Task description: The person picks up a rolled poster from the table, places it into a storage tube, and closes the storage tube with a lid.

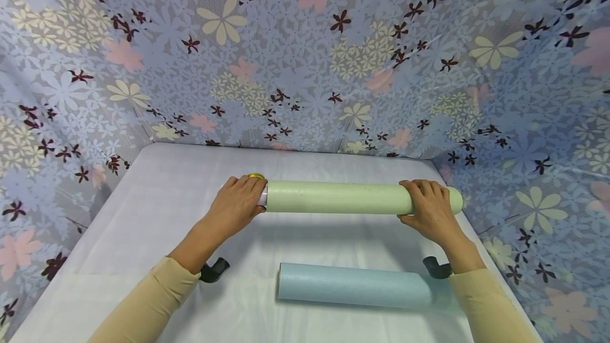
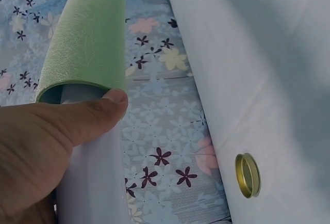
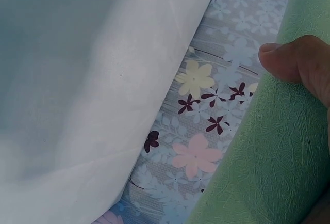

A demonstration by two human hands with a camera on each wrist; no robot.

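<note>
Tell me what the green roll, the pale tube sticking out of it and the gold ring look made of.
Green roll: likely textured paper or vinyl, low-sheen; fine embossed creases show in the right wrist view. Pale tube: perhaps plastic or coated paper; smooth, without visible grain. Gold ring: probably metal; glossy, with bright highlights.

Head view looks down; close wrist views seemingly share the green roll [image 1: 338, 198].
</note>
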